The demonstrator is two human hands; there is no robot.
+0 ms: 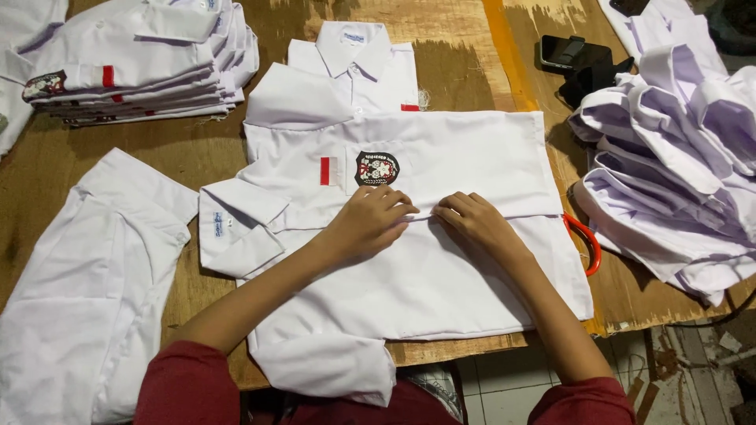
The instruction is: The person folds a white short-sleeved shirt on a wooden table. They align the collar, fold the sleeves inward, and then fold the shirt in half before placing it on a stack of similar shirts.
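You are looking down at a wooden tabletop (465, 71) with a white school shirt (441, 291) spread flat in front of you, its long axis running left to right across your body. Its collar end points left, and a folded sleeve lies at your near left.

Both your hands rest on the shirt's middle, palms down, fingers curled and pressing a horizontal fold line in the cloth. Your left hand (368, 223) sits just below a dark embroidered badge (376, 168) and a small red and white patch (328, 171). Your right hand (475, 220) lies just beside it, fingertips nearly touching the left. Neither hand is closed around anything; each pins fabric flat.

The shirt's far edge lies beyond your fingertips, and its near edge hangs slightly over the tabletop edge towards your lap. Both hands are about equally close to the fold.

Room is tight. Another white shirt (354, 67) lies just past the far edge, collar up. A neat stack of folded shirts (150, 59) sits far left, and a loose shirt (87, 291) lies at your near left. To the right, a heap of unfolded shirts (677, 165) crowds close, with red-handled scissors (587, 240) tucked against the shirt's right edge. A black phone (573, 53) lies far right.
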